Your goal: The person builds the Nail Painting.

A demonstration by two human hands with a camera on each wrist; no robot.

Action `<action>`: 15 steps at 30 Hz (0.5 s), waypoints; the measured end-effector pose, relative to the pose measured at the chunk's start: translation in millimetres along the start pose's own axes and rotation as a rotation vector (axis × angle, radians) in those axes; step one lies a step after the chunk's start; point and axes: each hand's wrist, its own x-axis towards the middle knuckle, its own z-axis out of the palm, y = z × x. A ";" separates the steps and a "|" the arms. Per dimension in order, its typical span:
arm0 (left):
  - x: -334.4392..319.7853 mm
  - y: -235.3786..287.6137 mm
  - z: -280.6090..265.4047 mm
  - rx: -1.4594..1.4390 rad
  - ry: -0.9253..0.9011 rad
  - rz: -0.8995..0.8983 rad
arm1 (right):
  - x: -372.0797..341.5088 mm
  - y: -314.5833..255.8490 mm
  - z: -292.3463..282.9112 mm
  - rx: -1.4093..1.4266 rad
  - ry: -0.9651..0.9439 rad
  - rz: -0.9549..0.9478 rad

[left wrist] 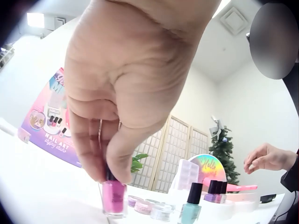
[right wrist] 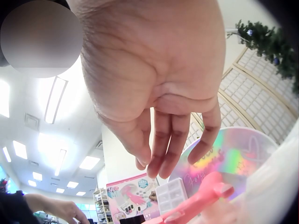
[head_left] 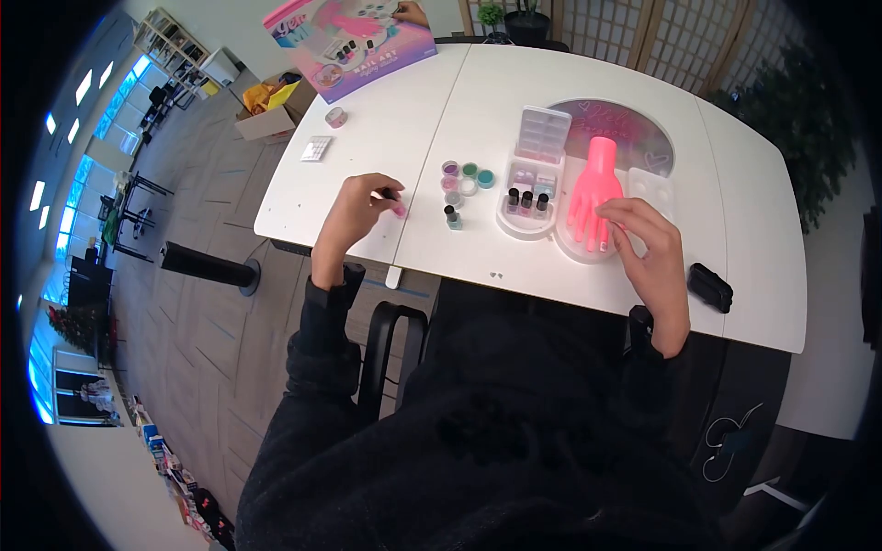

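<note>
At the left of the table my left hand (head_left: 360,209) pinches the black cap of a pink nail polish bottle (left wrist: 114,198), which stands upright at the tabletop. A teal nail polish bottle (head_left: 453,220) stands to its right, beside several small round pots (head_left: 469,170) of coloured glitter. Over a pink model hand (head_left: 599,184) hovers my right hand (head_left: 650,243), its fingers loosely bent and thumb close to the index finger. Nothing shows between those fingertips in the right wrist view. The model hand lies palm down on a white base, fingers pointing toward me.
A white organizer (head_left: 525,226) with an open lid holds several dark-capped bottles. Behind the model hand stands a shiny mirror panel (head_left: 643,133). A black pouch (head_left: 710,287) lies at the right edge, a nail art box (head_left: 358,55) at the back left. Two tiny grey pieces (head_left: 496,275) lie near the front edge.
</note>
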 end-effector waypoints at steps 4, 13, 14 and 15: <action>-1.6 21.2 7.7 -0.171 -0.126 0.092 | 1.3 0.4 0.0 -0.009 0.005 -0.020; 1.5 61.7 -14.5 -0.239 -0.031 0.161 | 0.1 -1.4 -2.6 0.003 -0.006 0.005; 2.8 64.9 -15.6 -0.333 -0.037 0.168 | -0.2 -1.2 -2.4 0.006 -0.005 0.006; 4.5 68.0 -16.0 -0.427 -0.043 0.175 | -0.2 -0.6 -2.5 0.008 -0.005 0.012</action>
